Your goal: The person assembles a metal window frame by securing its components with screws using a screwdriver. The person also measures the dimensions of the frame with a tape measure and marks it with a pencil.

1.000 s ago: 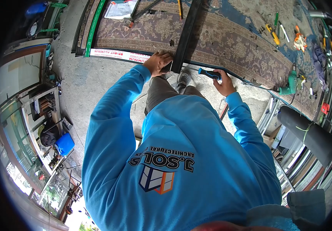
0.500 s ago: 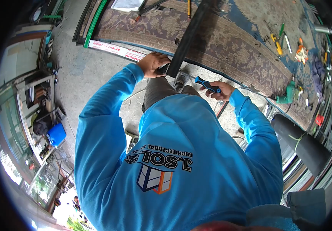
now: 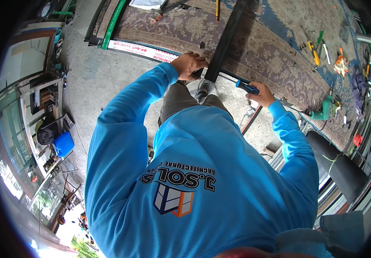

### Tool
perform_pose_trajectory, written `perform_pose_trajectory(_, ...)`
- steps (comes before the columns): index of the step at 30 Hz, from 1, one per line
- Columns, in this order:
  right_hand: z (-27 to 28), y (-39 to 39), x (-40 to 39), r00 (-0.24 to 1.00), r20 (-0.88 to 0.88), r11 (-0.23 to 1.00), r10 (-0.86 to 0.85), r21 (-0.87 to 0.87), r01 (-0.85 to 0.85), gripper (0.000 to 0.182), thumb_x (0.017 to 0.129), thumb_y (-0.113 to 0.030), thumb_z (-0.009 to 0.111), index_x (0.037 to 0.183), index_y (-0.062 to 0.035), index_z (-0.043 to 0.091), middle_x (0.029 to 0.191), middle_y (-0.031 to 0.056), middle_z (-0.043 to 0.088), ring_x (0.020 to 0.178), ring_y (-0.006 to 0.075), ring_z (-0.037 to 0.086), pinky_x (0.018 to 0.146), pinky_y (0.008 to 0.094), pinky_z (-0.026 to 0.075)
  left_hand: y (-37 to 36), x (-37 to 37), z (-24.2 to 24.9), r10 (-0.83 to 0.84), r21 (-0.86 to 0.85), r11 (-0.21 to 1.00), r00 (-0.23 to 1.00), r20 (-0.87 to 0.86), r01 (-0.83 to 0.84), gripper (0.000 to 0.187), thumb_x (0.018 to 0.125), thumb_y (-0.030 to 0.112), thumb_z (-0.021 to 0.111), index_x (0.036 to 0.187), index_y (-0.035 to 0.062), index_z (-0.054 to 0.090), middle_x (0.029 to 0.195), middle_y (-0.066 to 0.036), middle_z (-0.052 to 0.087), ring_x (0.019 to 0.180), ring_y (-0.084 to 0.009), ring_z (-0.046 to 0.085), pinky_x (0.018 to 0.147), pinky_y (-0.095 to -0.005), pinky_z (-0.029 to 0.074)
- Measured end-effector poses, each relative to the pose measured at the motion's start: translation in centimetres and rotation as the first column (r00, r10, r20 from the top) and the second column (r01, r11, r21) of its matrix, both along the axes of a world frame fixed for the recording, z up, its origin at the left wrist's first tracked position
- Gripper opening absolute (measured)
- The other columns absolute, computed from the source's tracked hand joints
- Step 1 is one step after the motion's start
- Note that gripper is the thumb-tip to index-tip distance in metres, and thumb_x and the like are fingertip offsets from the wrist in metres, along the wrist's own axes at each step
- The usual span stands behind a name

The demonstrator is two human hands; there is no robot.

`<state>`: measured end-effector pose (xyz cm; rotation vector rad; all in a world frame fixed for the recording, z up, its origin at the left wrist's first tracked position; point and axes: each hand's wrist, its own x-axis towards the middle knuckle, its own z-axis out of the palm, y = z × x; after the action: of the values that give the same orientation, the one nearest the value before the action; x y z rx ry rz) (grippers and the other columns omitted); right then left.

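A long dark bar (image 3: 226,45) runs from the top edge down to my feet, its near end between my hands. My left hand (image 3: 188,66) is beside that end, at the edge of a frame piece with a white and red printed label (image 3: 141,50). Its fingers are bent, and what they grip is hidden. In my right hand (image 3: 260,94), to the right of the bar, is a blue and black screwdriver (image 3: 246,87), held by its handle. The screwdriver's shaft cannot be made out. My shoe (image 3: 204,90) shows just below the bar's end.
A patterned carpet (image 3: 168,26) lies beyond the frame. At the right are yellow-handled pliers (image 3: 313,53), a green power drill (image 3: 323,109), a dark roll (image 3: 338,165) and stacked metal lengths. A blue container (image 3: 63,144) stands at the left by shelving.
My right hand and the screwdriver have moved slightly right and up. My left hand has shifted right and a little up. The camera view has shifted slightly as well.
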<state>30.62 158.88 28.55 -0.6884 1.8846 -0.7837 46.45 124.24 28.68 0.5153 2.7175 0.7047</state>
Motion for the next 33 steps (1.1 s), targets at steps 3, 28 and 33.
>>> perform_pose_trajectory(3,0.7,0.4,-2.1,0.988,-0.132,0.996,0.084,0.018,-0.082,0.03,0.073,-0.014,0.076,0.099,-0.0013,0.065,0.08,0.007,0.062,0.071,0.017,0.06,0.064,0.0332,0.048,0.4,-1.0,-0.8,0.104,0.017,0.994,0.995,-0.003,-0.104,0.065,0.07,0.026,0.081,0.125,0.0069,0.053,0.119,-0.011,0.057,0.113,-0.033,0.056,0.097,-0.0455,0.045)
perform_pose_trajectory(28,-0.8,2.0,-3.2,0.544,-0.834,0.946,-0.097,0.093,0.312,0.039,0.059,0.0,0.073,0.094,-0.0103,0.06,0.106,0.0108,0.054,0.107,0.0376,0.047,0.093,0.0471,0.039,-31.4,-16.7,-1.0,0.832,-0.416,0.385,0.505,-0.231,-0.824,0.109,0.061,0.075,0.072,0.146,0.0162,0.036,0.139,-0.016,0.045,0.13,-0.0365,0.042,0.103,-0.0493,0.039)
perform_pose_trajectory(33,-2.5,0.2,-1.3,0.578,-0.815,0.706,0.042,0.434,0.56,0.045,0.066,-0.01,0.08,0.106,-0.0161,0.06,0.125,0.0101,0.05,0.124,0.0352,0.04,0.104,0.0469,0.033,-33.1,-17.0,0.6,0.775,-0.379,0.463,0.573,-0.264,-0.801,0.093,0.06,0.071,0.074,0.128,0.0108,0.055,0.129,-0.013,0.058,0.128,-0.0354,0.046,0.103,-0.0493,0.037)
